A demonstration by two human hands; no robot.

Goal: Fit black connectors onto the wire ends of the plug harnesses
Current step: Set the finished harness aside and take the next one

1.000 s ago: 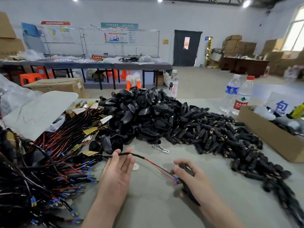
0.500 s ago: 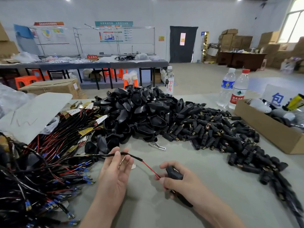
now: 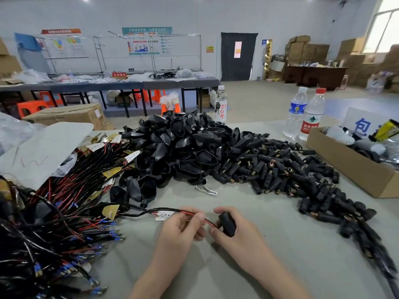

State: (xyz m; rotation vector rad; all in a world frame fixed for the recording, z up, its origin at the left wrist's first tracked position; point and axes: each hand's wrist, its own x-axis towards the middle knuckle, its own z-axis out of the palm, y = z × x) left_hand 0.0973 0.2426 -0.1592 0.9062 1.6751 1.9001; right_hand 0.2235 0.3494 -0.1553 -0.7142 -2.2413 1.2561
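My left hand (image 3: 180,233) pinches the red and black wires (image 3: 195,214) of one plug harness near their end. The harness cable runs left past a white tag (image 3: 164,215) toward the harness pile (image 3: 54,212). My right hand (image 3: 239,236) grips a black connector (image 3: 227,223), and the wire ends enter it on its left side. Both hands hover over the grey table (image 3: 280,266) near its front edge. A heap of black shells (image 3: 181,152) and a spread of small black plugs with brass inserts (image 3: 280,171) lie behind the hands.
A cardboard box (image 3: 354,167) with odds and ends stands at the right. Two water bottles (image 3: 306,114) and a third bottle (image 3: 220,104) stand at the table's far edge. A small metal clip (image 3: 206,189) lies before the shell heap. White plastic sheeting (image 3: 43,147) covers the far left.
My left hand has closed from flat fingers to a pinch on the wires. The right hand has brought the connector up to the wire ends, and the two hands are now close together.
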